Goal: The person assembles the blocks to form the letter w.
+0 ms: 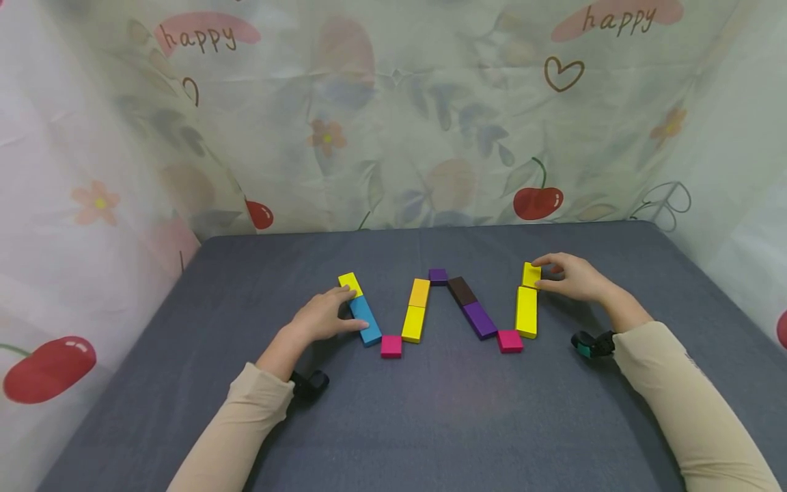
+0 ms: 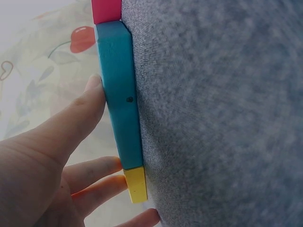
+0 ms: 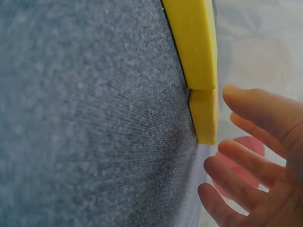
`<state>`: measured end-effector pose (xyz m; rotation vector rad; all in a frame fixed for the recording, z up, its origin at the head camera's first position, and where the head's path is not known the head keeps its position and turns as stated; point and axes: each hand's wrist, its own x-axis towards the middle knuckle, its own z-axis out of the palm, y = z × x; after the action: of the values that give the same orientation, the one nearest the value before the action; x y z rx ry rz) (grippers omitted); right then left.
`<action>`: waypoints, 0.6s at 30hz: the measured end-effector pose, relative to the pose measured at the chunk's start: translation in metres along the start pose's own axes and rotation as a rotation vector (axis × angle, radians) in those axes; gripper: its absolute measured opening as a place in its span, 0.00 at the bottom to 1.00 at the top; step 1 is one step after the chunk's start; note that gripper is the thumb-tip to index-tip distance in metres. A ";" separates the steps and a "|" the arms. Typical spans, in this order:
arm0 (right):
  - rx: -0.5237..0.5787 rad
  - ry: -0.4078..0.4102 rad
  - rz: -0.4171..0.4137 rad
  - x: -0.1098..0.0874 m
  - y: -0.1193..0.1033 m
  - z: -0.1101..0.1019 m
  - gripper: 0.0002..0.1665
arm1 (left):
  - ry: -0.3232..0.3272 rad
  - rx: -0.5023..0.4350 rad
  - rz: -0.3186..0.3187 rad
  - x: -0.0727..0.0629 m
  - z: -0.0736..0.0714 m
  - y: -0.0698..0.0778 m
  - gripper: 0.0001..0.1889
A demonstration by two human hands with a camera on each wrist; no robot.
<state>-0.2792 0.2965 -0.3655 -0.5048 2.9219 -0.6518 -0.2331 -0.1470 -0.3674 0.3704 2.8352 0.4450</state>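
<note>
Coloured blocks lie on the table in a zigzag like a W. At its left end my left hand (image 1: 320, 314) touches a blue block (image 1: 365, 321) with the thumb, its fingers reaching to a yellow block (image 1: 349, 281). The left wrist view shows the thumb against the blue block (image 2: 118, 90) and fingertips along the side of both. My right hand (image 1: 578, 277) is beside the short yellow block (image 1: 530, 275) at the right end, above a longer yellow block (image 1: 526, 311). In the right wrist view its fingers are spread next to the short yellow block (image 3: 203, 116), without gripping it.
Between the ends lie two pink blocks (image 1: 391, 346), an orange block (image 1: 419, 292), another yellow block (image 1: 414, 324), a small purple block (image 1: 438, 277), a brown block (image 1: 462, 292) and a longer purple block (image 1: 479, 321). Patterned cloth (image 1: 393, 123) hangs behind the grey table (image 1: 430, 424).
</note>
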 end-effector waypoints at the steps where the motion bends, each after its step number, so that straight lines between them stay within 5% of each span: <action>1: 0.001 -0.002 0.001 0.001 0.000 0.000 0.28 | 0.000 -0.001 -0.001 0.000 0.000 0.000 0.40; 18: 0.005 -0.006 0.014 0.005 0.008 0.004 0.28 | -0.006 -0.002 0.000 0.001 0.000 0.000 0.40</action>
<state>-0.2850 0.2998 -0.3724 -0.4848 2.9151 -0.6551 -0.2343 -0.1471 -0.3679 0.3704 2.8291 0.4454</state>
